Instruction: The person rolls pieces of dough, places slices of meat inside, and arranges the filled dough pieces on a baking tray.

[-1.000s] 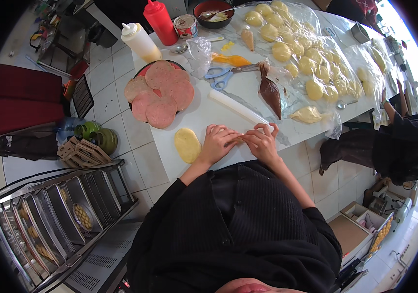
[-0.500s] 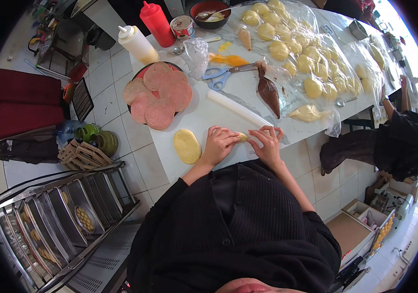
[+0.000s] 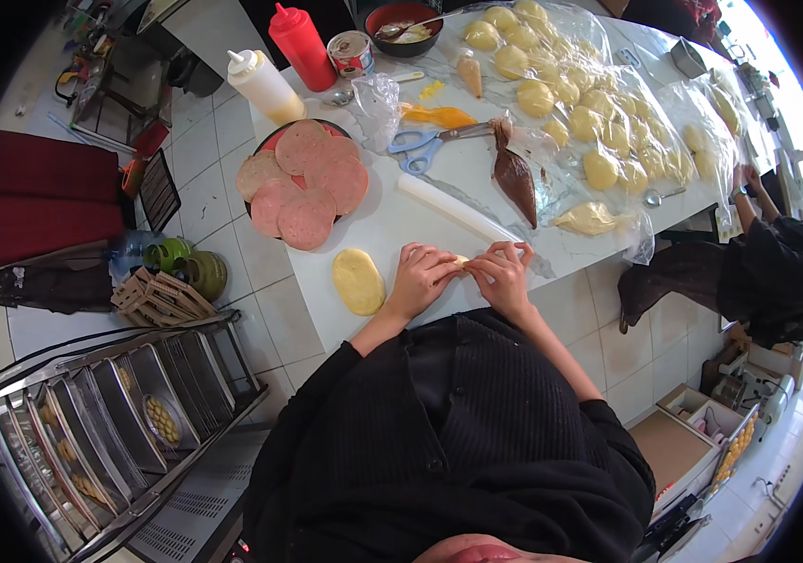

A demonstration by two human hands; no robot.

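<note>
A small piece of pale dough (image 3: 461, 264) sits pinched between my two hands above the near edge of the table. My left hand (image 3: 423, 279) grips its left end, and my right hand (image 3: 503, 274) closes its fingertips on the right end; most of the dough is hidden by fingers. Left of my left hand lies a flat oval of dough (image 3: 358, 281). Just beyond my hands, a white rolling pin (image 3: 458, 209) lies aslant. Farther left, round slices of pink meat (image 3: 308, 218) overlap on a red, dark-rimmed plate (image 3: 281, 141).
Past the rolling pin are blue-handled scissors (image 3: 417, 150) and a brown-filled piping bag (image 3: 516, 185). A red squeeze bottle (image 3: 302, 47) and a white one (image 3: 265, 86) stand far left. Plastic covers several dough balls (image 3: 598, 131). A co-worker (image 3: 767, 263) stands right; a tray rack (image 3: 120, 432) stands left.
My right hand has shifted slightly left, closer to my left hand, and less of the dough shows between them. At the right, the co-worker's arms have moved.
</note>
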